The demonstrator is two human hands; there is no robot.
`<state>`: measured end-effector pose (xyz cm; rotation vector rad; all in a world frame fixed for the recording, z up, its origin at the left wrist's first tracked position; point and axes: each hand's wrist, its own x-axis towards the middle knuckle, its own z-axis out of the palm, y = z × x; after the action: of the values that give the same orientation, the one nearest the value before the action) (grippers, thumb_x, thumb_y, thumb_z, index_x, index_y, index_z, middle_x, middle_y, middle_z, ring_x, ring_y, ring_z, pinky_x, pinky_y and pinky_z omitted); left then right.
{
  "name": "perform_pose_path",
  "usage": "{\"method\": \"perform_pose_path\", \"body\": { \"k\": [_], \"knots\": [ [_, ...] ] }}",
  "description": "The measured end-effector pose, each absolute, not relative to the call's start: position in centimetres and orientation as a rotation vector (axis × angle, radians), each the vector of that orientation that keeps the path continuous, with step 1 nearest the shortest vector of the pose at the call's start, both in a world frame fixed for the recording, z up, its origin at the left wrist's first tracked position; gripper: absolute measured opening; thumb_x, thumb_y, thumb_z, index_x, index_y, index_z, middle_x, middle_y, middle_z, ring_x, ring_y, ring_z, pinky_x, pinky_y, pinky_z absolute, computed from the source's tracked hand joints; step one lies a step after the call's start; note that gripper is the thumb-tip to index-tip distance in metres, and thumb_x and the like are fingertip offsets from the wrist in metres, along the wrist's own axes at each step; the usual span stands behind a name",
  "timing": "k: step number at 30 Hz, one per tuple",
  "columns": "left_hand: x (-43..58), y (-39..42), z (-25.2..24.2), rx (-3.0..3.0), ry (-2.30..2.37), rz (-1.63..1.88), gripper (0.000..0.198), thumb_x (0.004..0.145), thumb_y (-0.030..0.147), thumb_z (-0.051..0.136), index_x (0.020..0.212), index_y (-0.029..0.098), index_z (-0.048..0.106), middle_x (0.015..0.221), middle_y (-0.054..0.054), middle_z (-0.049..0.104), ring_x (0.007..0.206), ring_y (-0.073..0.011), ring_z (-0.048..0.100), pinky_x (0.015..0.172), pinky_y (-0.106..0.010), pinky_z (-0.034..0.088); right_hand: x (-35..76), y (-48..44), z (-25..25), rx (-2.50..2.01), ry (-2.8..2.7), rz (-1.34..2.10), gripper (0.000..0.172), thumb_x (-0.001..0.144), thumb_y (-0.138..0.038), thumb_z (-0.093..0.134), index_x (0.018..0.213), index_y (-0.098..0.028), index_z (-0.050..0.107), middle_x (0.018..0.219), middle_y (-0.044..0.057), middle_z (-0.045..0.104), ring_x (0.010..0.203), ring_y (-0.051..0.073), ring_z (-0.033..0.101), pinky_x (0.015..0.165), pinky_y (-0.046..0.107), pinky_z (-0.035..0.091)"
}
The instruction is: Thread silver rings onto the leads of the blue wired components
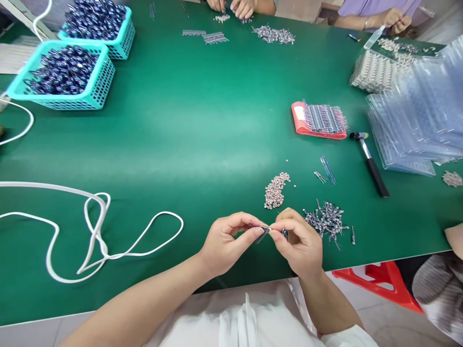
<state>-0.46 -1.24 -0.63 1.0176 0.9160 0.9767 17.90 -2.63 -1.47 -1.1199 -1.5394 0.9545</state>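
Note:
My left hand point(229, 242) is closed, pinching a small dark strip of thin wire-leaded parts point(261, 235) between thumb and forefinger. Thumb and forefinger of my right hand point(298, 241) are pressed together at the strip's right end, where the two hands' fingertips meet. A tiny pale piece seems to show there, too small to name. Some dark part also shows under the right fingers. Beyond the hands lies a pile of small pale ring-like pieces point(275, 191). Right of my right hand is a heap of small dark parts with wire leads point(327, 219).
Turquoise baskets point(103, 94) of dark glossy looped parts stand at the far left. White cord point(96, 231) loops across the left side. To the right are a hammer point(374, 171), a red-wrapped bundle point(302, 126) and stacked clear plastic trays point(408, 135). Co-workers' hands point(243, 7) are across the table.

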Motion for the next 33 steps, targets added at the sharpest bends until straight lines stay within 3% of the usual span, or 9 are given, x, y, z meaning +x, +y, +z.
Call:
{"method": "perform_pose_path", "body": {
  "k": [33],
  "knots": [
    [-0.71,-1.25,-0.57,1.178,0.959,0.963,0.009,0.088,0.021,0.067,0.087,0.013,0.072,0.082,-0.008,0.076,0.07,-0.0171,0.071,0.066,-0.028,0.06,17.88,-2.69,-1.52,-1.142,-1.56,0.976,0.014,0.087,-0.013,0.065,0.093,-0.026,0.068,0.081,0.001,0.058,0.076,0.016,0.056,0.068,0.033,0.047]
  ]
}}
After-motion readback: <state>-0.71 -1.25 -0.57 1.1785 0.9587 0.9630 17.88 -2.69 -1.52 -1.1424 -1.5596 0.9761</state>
